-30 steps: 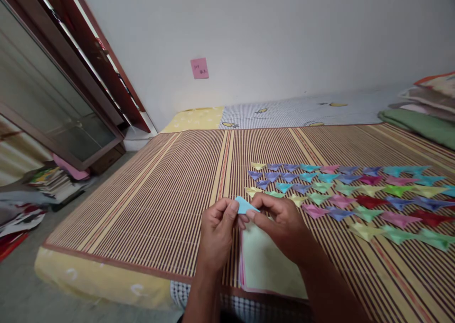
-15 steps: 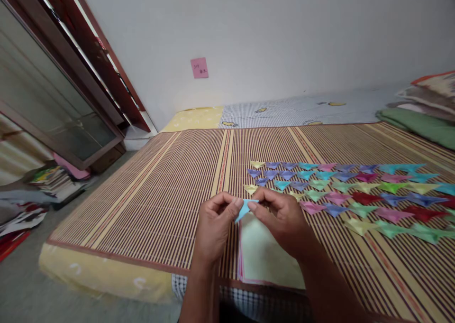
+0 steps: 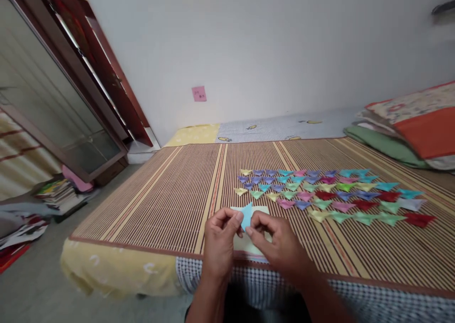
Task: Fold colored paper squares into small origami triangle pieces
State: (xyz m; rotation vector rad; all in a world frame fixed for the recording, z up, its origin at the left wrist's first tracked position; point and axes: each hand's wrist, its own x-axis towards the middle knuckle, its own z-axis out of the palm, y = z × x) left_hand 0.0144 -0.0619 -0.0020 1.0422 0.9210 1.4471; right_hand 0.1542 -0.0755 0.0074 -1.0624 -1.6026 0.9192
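Observation:
A small light-blue folded paper point(image 3: 246, 216) is held up between my two hands, with one pointed corner upward. My left hand point(image 3: 219, 240) pinches its left side between thumb and fingers. The thumb and fingertips of my right hand point(image 3: 279, 242) are closed on its lower right edge. Beneath the hands lies a stack of square paper point(image 3: 262, 210), pale green on top, partly covered by them. To the right, several rows of folded paper pieces point(image 3: 324, 196) in many colours are laid out on the striped mat.
The striped mat point(image 3: 170, 195) covers a bed whose front edge is close to me. Pillows and folded bedding point(image 3: 423, 133) are piled at the far right. A pink note point(image 3: 199, 94) is on the wall. Stacked books point(image 3: 53, 195) stand at the left, near a glass-panelled door point(image 3: 67, 100).
My view has tilted upward and turned right, showing more of the pillows. The blue paper has been turned so a point faces up, and my right hand's grip has moved to its lower edge.

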